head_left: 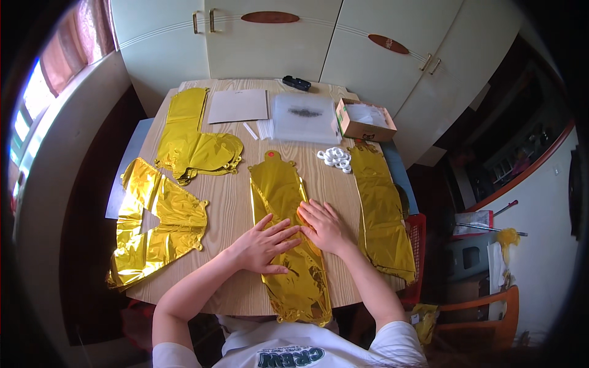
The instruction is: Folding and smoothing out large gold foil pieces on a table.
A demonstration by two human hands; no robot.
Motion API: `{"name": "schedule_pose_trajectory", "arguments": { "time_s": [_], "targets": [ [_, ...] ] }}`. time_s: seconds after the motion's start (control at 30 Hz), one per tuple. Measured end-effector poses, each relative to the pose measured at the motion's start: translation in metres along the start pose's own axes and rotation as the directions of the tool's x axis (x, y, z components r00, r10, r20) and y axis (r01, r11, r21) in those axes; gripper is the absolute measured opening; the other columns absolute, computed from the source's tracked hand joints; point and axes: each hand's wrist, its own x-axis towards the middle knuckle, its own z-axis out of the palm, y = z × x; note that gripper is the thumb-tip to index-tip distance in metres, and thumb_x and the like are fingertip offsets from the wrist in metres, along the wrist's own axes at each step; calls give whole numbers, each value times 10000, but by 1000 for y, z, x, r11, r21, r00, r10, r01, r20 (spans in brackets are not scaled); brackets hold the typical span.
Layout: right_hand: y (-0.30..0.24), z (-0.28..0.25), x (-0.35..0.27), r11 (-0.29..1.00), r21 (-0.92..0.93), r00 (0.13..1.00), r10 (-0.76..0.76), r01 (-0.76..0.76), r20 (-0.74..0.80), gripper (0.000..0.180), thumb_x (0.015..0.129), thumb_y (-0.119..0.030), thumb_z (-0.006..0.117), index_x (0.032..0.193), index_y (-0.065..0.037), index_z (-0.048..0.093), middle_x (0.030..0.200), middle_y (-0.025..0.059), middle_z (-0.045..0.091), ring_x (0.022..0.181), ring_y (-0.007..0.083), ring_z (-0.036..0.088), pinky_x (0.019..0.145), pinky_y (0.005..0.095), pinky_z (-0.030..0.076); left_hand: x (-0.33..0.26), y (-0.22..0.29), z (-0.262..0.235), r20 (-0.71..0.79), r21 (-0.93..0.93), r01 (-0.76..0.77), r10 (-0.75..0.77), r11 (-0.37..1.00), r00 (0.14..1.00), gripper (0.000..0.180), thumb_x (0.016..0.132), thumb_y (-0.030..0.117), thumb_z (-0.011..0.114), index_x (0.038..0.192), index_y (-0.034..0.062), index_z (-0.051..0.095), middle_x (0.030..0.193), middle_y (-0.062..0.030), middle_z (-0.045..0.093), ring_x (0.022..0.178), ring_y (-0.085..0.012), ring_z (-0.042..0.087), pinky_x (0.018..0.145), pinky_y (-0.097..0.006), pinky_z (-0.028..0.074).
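Observation:
A flat, uninflated gold foil balloon [285, 190], folded into a long strip, lies lengthwise in front of me and reaches the table's near edge. My left hand [267, 245] rests flat across its middle with the fingers spread. Beside it, my right hand [322, 226] presses on the balloon's right edge, fingers stretched out. The fingertips of the two hands nearly meet. A small red dot [270, 154] marks the balloon's far end. Another gold foil balloon [380, 214] lies to the right of my right hand.
Two gold foil balloons, an angular one [178, 214] and an L-shaped one [181, 132], lie at left. Farther back are a grey-white card [238, 106], white strips [265, 129], clear plastic bags [305, 126], a cardboard box [367, 130], white rings [335, 158] and a black object [296, 83].

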Motion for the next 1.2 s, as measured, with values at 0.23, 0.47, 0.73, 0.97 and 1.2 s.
{"name": "schedule_pose_trajectory", "arguments": {
  "time_s": [0.23,0.47,0.73,0.97,1.2],
  "targets": [
    [9,3,1,994,112,1000,10,-11,5,501,1002,-389,475,1419,-112,492,1495,50,454,1427,242,344,1181,459,234,1,0,-1,21,-21,-6,6,1000,1000,791,906,691,415,1483,152,387,1548,-108,349,1451,-301,290,1175,-575,158],
    [27,-19,12,1000,14,979,-10,7,204,693,932,-559,523,1491,-170,399,1564,-3,351,1483,245,217,1208,473,162,2,-1,-1,6,-37,-2,3,999,1000,795,891,683,454,1477,149,396,1544,-114,356,1445,-307,300,1169,-578,167],
    [16,-50,40,971,-238,876,110,6,469,1359,480,-753,772,1548,-118,222,1626,11,181,1499,263,139,1184,604,127,2,0,-3,5,-39,-2,2,999,1000,785,885,668,479,1469,149,407,1542,-111,357,1440,-308,309,1166,-581,176],
    [12,-51,62,927,-367,823,145,82,550,1392,474,-810,730,1534,-61,227,1640,34,89,1507,259,95,1146,680,127,2,0,-4,9,-57,-4,4,998,1000,786,882,672,480,1463,147,415,1541,-112,359,1436,-310,315,1167,-580,175],
    [39,-44,66,983,-183,854,95,0,511,1073,736,-856,476,1520,-147,289,1636,-11,112,1511,250,61,1182,635,36,3,0,-3,8,-41,-5,6,999,1000,792,883,677,476,1468,147,406,1541,-118,357,1441,-314,301,1166,-582,173]
  ]
}}
